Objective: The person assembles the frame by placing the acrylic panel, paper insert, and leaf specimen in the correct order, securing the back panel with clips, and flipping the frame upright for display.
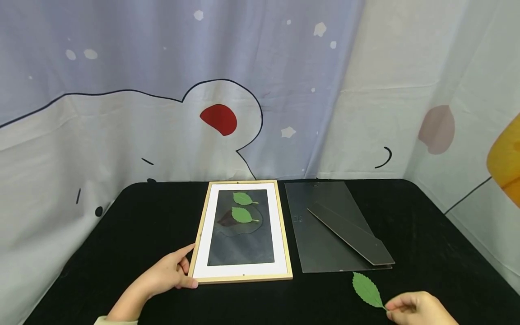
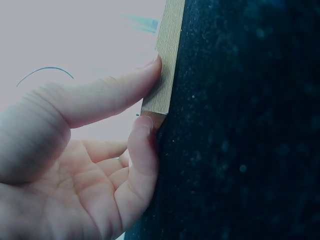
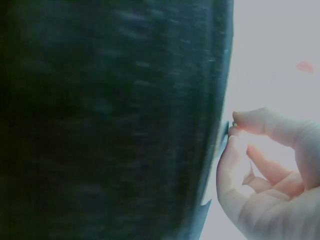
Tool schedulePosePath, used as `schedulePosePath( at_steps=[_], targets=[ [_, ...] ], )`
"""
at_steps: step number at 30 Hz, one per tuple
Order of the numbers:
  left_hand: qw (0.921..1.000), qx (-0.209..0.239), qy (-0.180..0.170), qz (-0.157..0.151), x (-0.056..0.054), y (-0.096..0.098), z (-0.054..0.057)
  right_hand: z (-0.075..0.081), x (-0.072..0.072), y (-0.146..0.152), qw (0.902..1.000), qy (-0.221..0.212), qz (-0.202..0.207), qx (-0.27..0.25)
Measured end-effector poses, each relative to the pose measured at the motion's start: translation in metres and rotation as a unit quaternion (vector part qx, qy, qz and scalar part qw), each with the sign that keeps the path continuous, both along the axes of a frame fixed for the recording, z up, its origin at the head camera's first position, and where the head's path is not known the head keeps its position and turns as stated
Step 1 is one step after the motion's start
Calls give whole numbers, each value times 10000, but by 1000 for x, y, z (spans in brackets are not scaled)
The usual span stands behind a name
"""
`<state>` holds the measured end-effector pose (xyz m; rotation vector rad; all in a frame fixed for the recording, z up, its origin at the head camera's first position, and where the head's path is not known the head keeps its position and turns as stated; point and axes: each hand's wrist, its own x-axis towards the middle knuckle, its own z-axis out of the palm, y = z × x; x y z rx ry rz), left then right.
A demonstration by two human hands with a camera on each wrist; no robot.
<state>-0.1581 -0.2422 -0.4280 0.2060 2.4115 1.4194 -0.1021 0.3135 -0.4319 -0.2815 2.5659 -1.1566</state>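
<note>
A light wooden picture frame [image 1: 289, 253] with a white mat lies flat on the black table. Two green leaves [image 1: 242, 215] lie one above the other in its dark, glossy window. My left hand [image 1: 168, 271] holds the frame's near left corner, thumb at the front edge and a finger along the left side. In the left wrist view, thumb and finger meet the wooden edge [image 2: 167, 65]. At the front right, my right hand [image 1: 418, 307] pinches a third green leaf [image 1: 367, 289] by its stem. The right wrist view barely shows that leaf.
Right of the frame lies a dark grey backing board [image 1: 317, 243] with a narrow stand leg [image 1: 353, 232] lying slantwise across it. The black cloth [image 1: 122, 225] covers the table. A patterned curtain [image 1: 162, 135] hangs behind and at the right side.
</note>
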Motion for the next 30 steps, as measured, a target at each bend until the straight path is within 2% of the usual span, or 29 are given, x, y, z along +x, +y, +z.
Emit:
schedulePosePath(
  at_steps=[4,8,13,17,25,30],
  targets=[
    [10000,27,-42,37,0,0,0,16,-6,-12,10000,-55,-40,36],
    [9999,97,-27,7,1,-1,0,30,-13,-27,9996,237,99,129],
    [9999,148,-15,-35,2,-1,0,46,-21,-46,9982,577,55,126],
    [9999,136,2,-52,2,-1,1,57,-28,-60,9951,978,87,125],
    [10000,63,-42,40,2,0,2,77,-44,-90,9920,1235,201,-147],
    [10000,80,-22,46,1,0,1,84,-53,-111,9884,1478,263,-252]
  ],
)
